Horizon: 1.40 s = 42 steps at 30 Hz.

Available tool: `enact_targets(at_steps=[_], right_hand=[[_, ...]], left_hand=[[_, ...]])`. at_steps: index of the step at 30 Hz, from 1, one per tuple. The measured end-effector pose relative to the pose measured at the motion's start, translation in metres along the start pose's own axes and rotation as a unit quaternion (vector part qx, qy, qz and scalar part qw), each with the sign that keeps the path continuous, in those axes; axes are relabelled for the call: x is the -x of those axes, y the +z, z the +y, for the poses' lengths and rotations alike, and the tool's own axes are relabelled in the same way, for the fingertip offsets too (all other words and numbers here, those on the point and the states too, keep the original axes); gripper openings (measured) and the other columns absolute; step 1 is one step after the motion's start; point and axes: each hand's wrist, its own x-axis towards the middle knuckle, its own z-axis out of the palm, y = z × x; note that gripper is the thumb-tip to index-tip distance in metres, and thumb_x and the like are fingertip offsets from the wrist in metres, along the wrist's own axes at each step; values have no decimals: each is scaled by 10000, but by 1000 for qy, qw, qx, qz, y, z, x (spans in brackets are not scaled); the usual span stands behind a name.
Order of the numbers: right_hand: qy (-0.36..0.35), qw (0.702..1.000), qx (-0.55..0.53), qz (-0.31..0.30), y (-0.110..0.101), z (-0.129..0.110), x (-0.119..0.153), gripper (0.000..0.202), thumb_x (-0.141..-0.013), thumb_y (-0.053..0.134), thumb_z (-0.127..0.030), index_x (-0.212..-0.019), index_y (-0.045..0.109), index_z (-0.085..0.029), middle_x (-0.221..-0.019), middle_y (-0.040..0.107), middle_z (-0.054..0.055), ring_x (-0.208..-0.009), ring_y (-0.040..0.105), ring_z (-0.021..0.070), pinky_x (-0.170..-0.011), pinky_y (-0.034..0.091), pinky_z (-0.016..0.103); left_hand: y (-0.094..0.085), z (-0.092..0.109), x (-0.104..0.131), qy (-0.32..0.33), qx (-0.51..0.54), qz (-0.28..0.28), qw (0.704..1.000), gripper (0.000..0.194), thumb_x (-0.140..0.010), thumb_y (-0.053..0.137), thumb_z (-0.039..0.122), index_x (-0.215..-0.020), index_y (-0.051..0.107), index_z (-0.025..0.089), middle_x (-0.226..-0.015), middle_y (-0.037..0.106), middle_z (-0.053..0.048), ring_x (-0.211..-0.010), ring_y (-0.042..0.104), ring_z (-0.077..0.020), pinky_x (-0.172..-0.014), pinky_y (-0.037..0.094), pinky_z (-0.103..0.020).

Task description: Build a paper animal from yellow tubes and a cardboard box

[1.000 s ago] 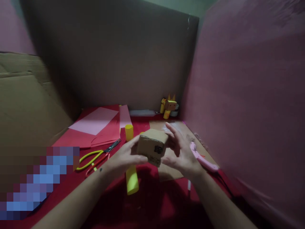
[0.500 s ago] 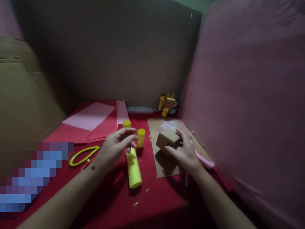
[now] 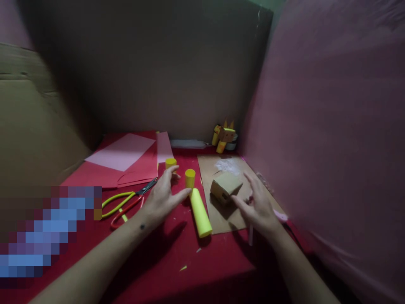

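Red tabletop (image 3: 158, 253) across the lower frame, forearms (image 3: 101, 245) slanting inward from the bottom, cardboard sheet (image 3: 229, 223) right of centre, left hand (image 3: 164, 194) near centre, empty, thumb stretched toward an upright yellow tube (image 3: 190, 178), right hand (image 3: 257, 204) released, curved beside a cardboard box (image 3: 226, 185) on the sheet

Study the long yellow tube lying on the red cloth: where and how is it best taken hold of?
Probably around the middle of the long yellow tube, from above and the left, where the left hand is close, spanning both long sides. It is rounded and lies on its side; its far end is close to the short upright tube, leaving less room.
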Motion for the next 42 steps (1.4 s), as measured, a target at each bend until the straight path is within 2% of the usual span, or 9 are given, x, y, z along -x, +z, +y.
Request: enact_targets(at_steps=[3,9,17,24,32,35,38,40,42], right_hand=[[18,997,44,59,-18,14,8,538,-803,529,-294,-1313,454,-139,-1286,520,189,-1209,479,339,-1002,398,545],[48,992,109,36,-31,38,20,520,-780,494,-296,-1263,505,-104,-1214,571,206,-1131,530,356,-951,430,559],[49,996,73,8,-41,17,19,535,-802,551,-357,-1301,466,-184,-1267,543,166,-1163,515,338,-954,437,535],[-35,988,96,-118,-11,-24,-17,796,-751,648,-446,-1424,304,-195,-1391,430,174,-1270,398,370,-999,365,555],[-12,977,142,-161,8,-27,-31,657,-739,618,-310,-1353,448,-150,-1154,570,161,-1048,517,338,-886,427,492],[17,990,79,-114,1,-26,-34,659,-707,648,-336,-1316,488,-144,-1188,565,171,-1089,510,354,-905,421,502],[97,989,-103,-32,-6,-26,-38,573,-683,675,-376,-1204,562,-166,-1140,612,141,-1070,557,326,-897,449,465],[171,942,-289,-17,-10,-27,-40,425,-706,661,-403,-1070,616,-189,-969,669,82,-933,625,270,-803,505,399],[237,854,-463,-21,-13,-29,-41,280,-719,648,-397,-920,643,-202,-809,680,33,-791,649,218,-707,533,337]], left_hand=[[6,-8,-1,-17,-3,-12,1000,713,-731,657,443,-1311,373,142,-1086,561,-106,-1035,562,-248,-937,456,-445],[13,-7,-3,-23,-6,-23,999,610,-751,615,383,-1272,408,141,-1128,564,-125,-1056,553,-259,-948,443,-462],[15,-10,-3,-23,0,-14,1000,597,-773,586,386,-1286,411,134,-1142,554,-126,-1060,541,-244,-946,442,-436],[15,-5,-2,4,-24,14,1000,520,-789,520,294,-1279,416,154,-1106,576,-108,-1020,569,-233,-877,480,-421],[13,-18,-3,16,-26,29,999,504,-769,530,281,-1243,428,142,-1044,576,-98,-977,585,-222,-907,478,-433],[13,-11,0,21,-46,12,999,488,-785,518,258,-1254,417,166,-1074,574,-101,-1005,574,-228,-880,484,-432],[12,-6,2,26,-57,7,998,484,-798,511,247,-1263,402,172,-1083,574,-106,-1013,569,-234,-849,488,-426],[12,-6,3,28,-55,13,998,480,-801,514,249,-1262,401,177,-1067,576,-98,-1010,572,-234,-836,491,-418],[12,-7,2,32,-53,23,998,476,-796,523,246,-1255,409,187,-1048,581,-89,-1002,576,-233,-826,494,-411]])
